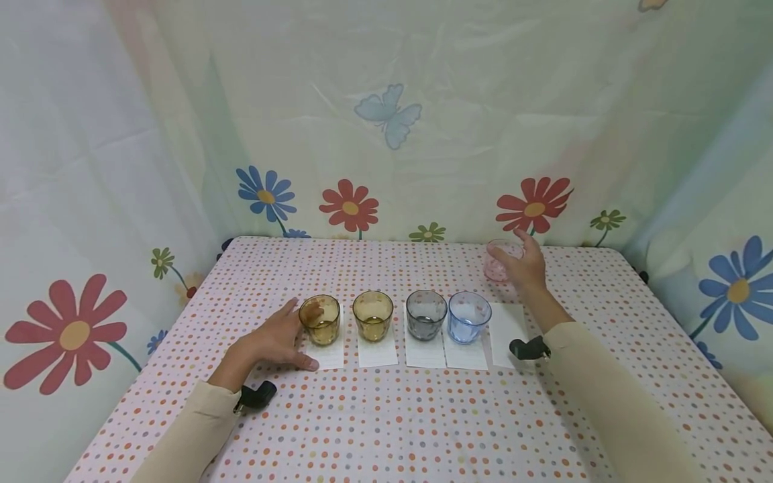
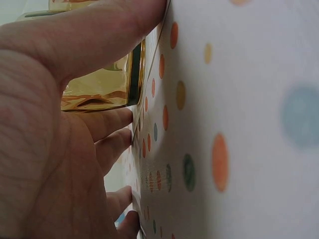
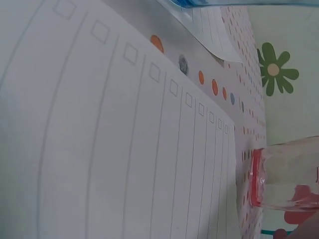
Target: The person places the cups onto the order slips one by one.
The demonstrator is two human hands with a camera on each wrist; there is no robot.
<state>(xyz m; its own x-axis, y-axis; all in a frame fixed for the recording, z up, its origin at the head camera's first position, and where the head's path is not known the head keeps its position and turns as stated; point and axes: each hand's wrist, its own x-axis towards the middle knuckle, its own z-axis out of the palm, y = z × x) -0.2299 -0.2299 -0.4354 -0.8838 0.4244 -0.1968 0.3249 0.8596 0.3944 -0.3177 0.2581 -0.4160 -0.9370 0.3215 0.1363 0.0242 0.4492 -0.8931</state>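
My right hand (image 1: 527,268) is at the far right of the table, with thumb and fingers around a clear pink glass (image 1: 494,267). In the right wrist view the pink glass (image 3: 284,174) shows at the right edge, its base close to the tabletop. On the left, my left hand (image 1: 274,342) rests on the table beside an amber glass (image 1: 321,329), thumb and fingers spread apart. The left wrist view shows this amber glass (image 2: 97,89) between the thumb and the extended fingers; whether they touch it I cannot tell.
A second amber glass (image 1: 373,320), a grey glass (image 1: 426,320) and a blue glass (image 1: 468,322) stand in a row on white paper slips. Another lined slip (image 1: 506,329) lies bare to their right. A patterned curtain (image 1: 386,194) hangs behind the dotted table (image 1: 386,429).
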